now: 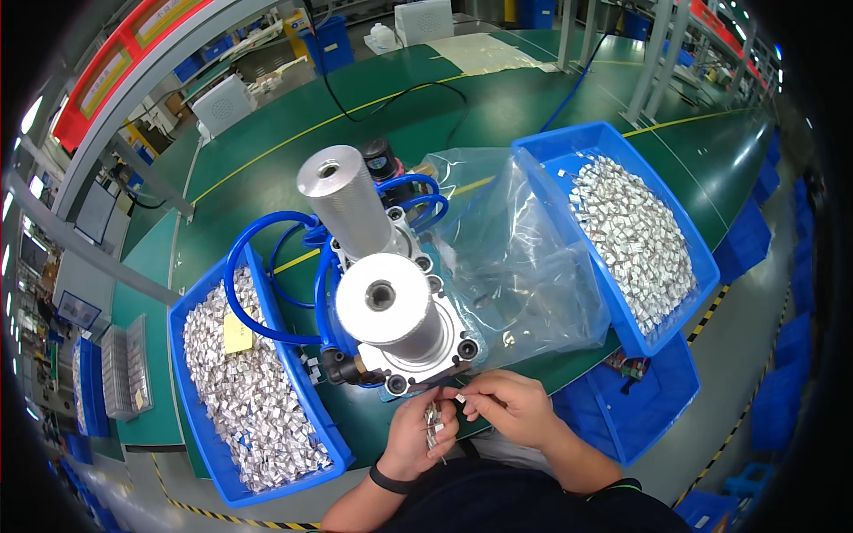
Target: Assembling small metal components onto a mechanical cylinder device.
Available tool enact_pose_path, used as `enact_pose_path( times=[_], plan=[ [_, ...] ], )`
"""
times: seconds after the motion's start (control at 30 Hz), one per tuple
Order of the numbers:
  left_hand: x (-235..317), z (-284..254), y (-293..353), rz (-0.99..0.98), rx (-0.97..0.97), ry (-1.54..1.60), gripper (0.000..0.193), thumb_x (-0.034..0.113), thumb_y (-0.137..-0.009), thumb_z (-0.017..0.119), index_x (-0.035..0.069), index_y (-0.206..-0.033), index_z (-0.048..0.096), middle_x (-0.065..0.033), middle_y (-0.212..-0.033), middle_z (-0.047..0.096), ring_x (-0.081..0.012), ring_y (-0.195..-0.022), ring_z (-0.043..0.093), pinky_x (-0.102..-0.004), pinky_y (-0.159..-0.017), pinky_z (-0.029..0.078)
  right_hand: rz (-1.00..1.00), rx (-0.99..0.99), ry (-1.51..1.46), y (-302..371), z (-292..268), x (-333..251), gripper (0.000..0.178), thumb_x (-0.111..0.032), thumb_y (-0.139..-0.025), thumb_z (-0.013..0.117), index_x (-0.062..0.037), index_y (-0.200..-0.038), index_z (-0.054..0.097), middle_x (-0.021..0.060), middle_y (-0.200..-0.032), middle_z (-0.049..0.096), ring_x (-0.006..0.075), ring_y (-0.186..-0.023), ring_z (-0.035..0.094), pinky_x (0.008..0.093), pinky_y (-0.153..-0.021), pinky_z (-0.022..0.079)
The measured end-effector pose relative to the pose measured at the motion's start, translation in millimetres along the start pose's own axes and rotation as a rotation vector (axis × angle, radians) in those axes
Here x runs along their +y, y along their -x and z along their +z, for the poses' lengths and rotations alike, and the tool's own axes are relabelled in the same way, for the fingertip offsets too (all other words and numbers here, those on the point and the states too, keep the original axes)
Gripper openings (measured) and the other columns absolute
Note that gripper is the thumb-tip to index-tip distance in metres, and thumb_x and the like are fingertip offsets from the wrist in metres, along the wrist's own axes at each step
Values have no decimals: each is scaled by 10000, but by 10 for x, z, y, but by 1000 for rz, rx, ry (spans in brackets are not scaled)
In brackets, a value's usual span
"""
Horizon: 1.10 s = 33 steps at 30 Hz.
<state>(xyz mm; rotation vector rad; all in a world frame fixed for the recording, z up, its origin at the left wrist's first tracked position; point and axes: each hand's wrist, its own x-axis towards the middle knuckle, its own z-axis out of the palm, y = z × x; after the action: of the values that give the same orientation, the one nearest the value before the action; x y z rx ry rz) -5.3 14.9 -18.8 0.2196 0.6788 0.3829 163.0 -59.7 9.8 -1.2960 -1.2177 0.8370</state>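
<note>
Head view: small white pieces (pixel 434 426) lie gripped within both hands (pixel 515 407).

The left hand (pixel 416 437) partly hides the small pieces (pixel 434 426) it holds. The white bit (pixel 460 398) in the right hand (pixel 515 407) is too small to identify. The lower edge cuts off the dark shirt (pixel 515 505).

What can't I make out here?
In the head view:
Small white parts: partly hidden by the left hand holding them.
White piece in the right hand: too small for detail.
Space under the front cylinder: blocked by it.
Lower blue bin: partly covered by the upper bin.
</note>
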Motion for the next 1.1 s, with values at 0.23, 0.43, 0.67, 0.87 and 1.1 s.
enact_pose_path(
  times=[0.23,0.43,0.67,0.87,1.1],
  plan=[
    [-27,-3,-23,10,-10,3,355,320,-1009,413,0,-1058,560,-51,-675,489,-135,-454,402,-241,-305,278,31,-29,38,173,-116,-142,137,-7,-885,630,26,-1009,678,86,-889,654,136,-721,649,269,-629,528],
    [8,8,35,31,-35,6,367,312,-1021,402,-28,-1092,522,-52,-675,478,-131,-455,406,-236,-307,282,194,562,551,256,-846,-740,222,-29,-817,684,-57,-1037,687,76,-810,645,196,-639,596,326,-564,497],
    [-6,1,16,-26,-46,-87,430,404,-1013,376,38,-1113,578,-46,-677,513,-131,-439,405,-226,-297,275,112,-105,336,70,63,-219,229,-152,-850,664,-44,-1051,680,147,-953,629,289,-880,619,381,-770,492],
    [9,78,83,-111,-137,-156,454,415,-1035,337,28,-1216,490,-19,-676,502,-92,-436,432,-200,-294,287,26,-235,248,15,105,-44,187,-151,-857,668,-58,-1017,695,96,-884,634,239,-828,611,322,-720,485],
    [5,29,1,9,-126,-40,388,403,-1016,375,69,-1090,557,-31,-676,489,-114,-434,400,-225,-311,294,286,60,-169,53,100,-14,154,-95,-956,580,44,-1020,598,58,-852,641,97,-670,602,257,-586,510]
  ],
)
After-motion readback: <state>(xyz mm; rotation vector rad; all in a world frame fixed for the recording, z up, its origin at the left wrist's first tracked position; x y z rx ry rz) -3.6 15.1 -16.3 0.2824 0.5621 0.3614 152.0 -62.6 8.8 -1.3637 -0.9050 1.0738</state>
